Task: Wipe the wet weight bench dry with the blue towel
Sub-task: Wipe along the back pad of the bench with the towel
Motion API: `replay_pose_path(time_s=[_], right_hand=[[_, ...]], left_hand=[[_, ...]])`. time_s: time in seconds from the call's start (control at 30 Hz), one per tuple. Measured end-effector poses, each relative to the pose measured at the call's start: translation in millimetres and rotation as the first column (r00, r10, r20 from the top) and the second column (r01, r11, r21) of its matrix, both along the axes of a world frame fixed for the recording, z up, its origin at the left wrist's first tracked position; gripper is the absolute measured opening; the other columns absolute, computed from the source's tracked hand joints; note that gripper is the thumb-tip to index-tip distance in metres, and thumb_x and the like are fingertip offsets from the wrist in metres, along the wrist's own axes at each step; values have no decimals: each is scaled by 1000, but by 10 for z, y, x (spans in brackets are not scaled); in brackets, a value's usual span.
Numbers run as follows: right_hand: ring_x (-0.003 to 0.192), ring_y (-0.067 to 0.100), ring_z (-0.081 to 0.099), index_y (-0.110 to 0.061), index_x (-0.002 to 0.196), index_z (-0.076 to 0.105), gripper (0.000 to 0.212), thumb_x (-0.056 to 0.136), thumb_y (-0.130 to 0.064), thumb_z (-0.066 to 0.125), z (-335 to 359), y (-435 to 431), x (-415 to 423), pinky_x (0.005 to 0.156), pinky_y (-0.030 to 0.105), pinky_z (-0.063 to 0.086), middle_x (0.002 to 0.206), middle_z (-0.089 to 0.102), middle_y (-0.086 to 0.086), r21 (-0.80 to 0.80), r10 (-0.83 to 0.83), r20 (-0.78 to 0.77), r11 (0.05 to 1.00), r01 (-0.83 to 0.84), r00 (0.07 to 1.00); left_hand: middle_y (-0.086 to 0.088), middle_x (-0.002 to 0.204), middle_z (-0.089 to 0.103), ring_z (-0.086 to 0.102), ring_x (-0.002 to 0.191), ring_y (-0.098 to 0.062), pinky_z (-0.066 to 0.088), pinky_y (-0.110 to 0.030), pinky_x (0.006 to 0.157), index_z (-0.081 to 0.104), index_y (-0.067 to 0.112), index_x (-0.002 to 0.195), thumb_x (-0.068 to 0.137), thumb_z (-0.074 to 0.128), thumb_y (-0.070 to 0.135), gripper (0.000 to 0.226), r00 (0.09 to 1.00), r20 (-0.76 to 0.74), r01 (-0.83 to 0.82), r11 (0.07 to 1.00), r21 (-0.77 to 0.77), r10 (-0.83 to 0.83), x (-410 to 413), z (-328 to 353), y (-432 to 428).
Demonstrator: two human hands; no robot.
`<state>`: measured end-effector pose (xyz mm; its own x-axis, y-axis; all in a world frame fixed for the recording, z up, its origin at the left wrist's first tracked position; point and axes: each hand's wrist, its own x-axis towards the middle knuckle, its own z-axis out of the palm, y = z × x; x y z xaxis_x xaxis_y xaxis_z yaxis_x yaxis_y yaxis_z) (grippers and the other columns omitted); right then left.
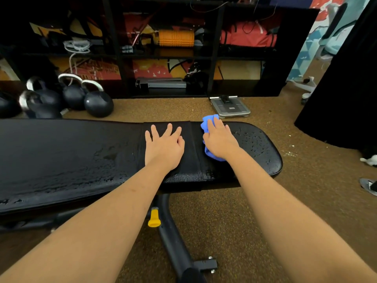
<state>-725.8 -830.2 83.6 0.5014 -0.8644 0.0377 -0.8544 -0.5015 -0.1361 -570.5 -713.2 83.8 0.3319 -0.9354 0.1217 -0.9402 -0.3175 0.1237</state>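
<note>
Speckled brown floor carries kettlebells (89,99), a scale (230,107) and a black shelf (167,56). Across it lies the bench (61,158), beaded with water at both ends. Left hand (164,147) lies flat, fingers spread, on the middle pad. Right hand (221,139), fingers straight, presses the towel (208,124) onto the seat.

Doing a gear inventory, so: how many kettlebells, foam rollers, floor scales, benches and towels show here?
Black round kettlebells: 4 with handles in view; another dark shape at the left edge is unclear
Orange ridged foam roller: 1
Grey floor scale: 1
Black padded weight bench: 1
Blue towel: 1
Total: 8
</note>
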Motion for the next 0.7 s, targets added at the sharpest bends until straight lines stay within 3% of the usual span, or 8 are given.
replay_pose_path(time_s=[0.1,0.23,0.33,0.47,0.53,0.7], right_hand=[[135,32,33,-2,142,34,74,85,-40,6,-21,703,-326,114,47,24,150,31,18,-84,36,23,996,-34,999],[145,30,26,-4,151,27,74,89,-38,6,-63,1194,-582,119,46,20,156,27,16,-84,44,13,996,-43,999],[143,30,25,-3,148,29,74,87,-38,6,10,897,-434,119,47,16,155,28,16,-70,57,11,996,-56,998],[149,27,8,-5,152,16,57,101,-28,25,23,85,-144,120,47,7,161,9,14,-16,30,-52,999,-31,998],[150,26,5,-6,151,21,55,102,-28,25,30,-170,-54,120,48,5,162,9,15,-1,7,-65,1000,-7,998],[145,33,16,-3,148,27,57,98,-29,23,51,197,-174,119,49,13,159,15,18,26,8,-41,1000,-7,999]], left_hand=[[5,166,13,3,150,-45,4,-57,121,16,36,157,104,15,44,53,1000,3,-1,1000,-3,1,3,-13,-3],[4,166,14,3,150,-45,4,-57,121,17,35,157,104,15,44,53,1000,10,7,1000,-9,-7,10,-21,-2],[4,166,14,3,150,-45,4,-57,121,16,35,157,104,15,44,53,1000,17,3,1000,-9,-3,13,-24,-9],[5,166,14,3,150,-45,4,-57,122,16,36,157,104,15,45,53,1000,11,-4,1000,-15,4,14,-23,-15],[5,166,13,2,150,-45,4,-57,122,16,36,157,105,15,44,53,1000,3,-2,1000,-11,2,10,-15,-14],[5,166,10,0,149,-46,3,-58,121,14,34,158,106,12,42,52,1000,-8,-7,1000,27,7,20,-2,-32]])
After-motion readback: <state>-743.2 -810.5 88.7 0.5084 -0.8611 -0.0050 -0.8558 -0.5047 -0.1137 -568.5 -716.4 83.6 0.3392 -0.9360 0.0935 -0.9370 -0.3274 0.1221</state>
